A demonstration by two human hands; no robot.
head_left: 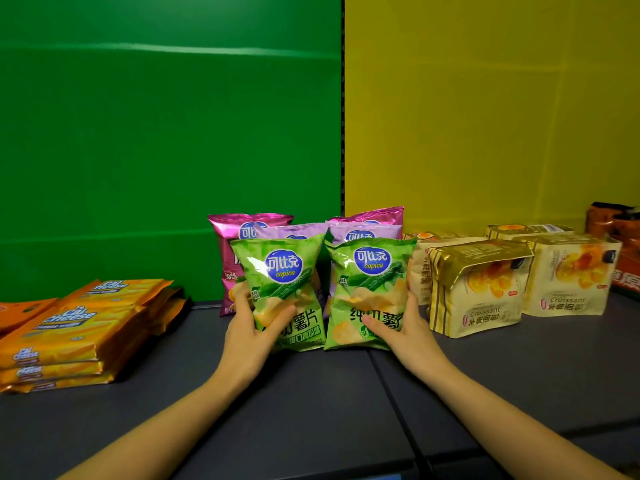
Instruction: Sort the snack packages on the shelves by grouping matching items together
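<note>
Left green bag [280, 275] is gripped by the left hand [247, 329], right green bag [372, 277] by the right hand [407, 329], both upright just before the pink bags [227, 244].

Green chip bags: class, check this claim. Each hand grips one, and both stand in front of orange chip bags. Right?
Not quite. The head view shows the left hand and right hand each gripping one of the green bags, but purple bags and pink bags stand behind, not orange.

Green chip bags [370, 289], orange wafer packs [69, 327], gold-cream croissant packs [481, 289].
</note>
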